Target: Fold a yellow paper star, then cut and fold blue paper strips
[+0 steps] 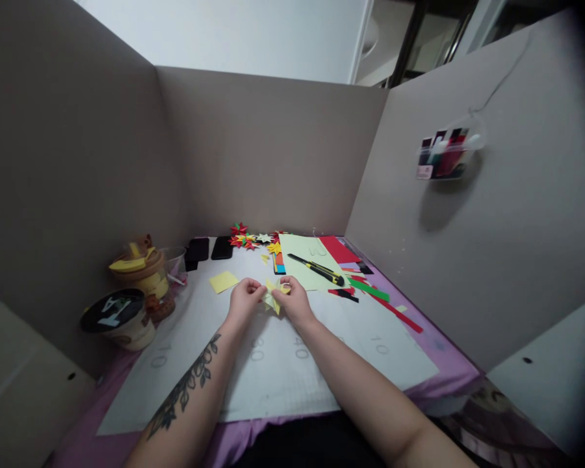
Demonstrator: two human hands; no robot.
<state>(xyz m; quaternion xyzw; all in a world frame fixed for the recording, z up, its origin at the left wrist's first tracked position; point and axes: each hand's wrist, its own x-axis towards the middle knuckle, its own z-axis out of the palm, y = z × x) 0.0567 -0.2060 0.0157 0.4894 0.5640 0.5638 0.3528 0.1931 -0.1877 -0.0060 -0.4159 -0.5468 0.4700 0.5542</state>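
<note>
I have left hand (245,299) and right hand (296,303) pinching a seemingly unfinished pale-yellow folded-paper star (275,308); complete-looking multicoloured paper stars (244,240) lie beyond it.

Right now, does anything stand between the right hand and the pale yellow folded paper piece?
Nothing visible does: the right hand and the left hand both pinch the yellow folded paper piece. The black and yellow cutter knife lies beyond them on pale green paper.

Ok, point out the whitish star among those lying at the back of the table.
The whitish star, just behind and left of the yellow star; its pale colour stands out against the others' red, yellow and green.
</note>
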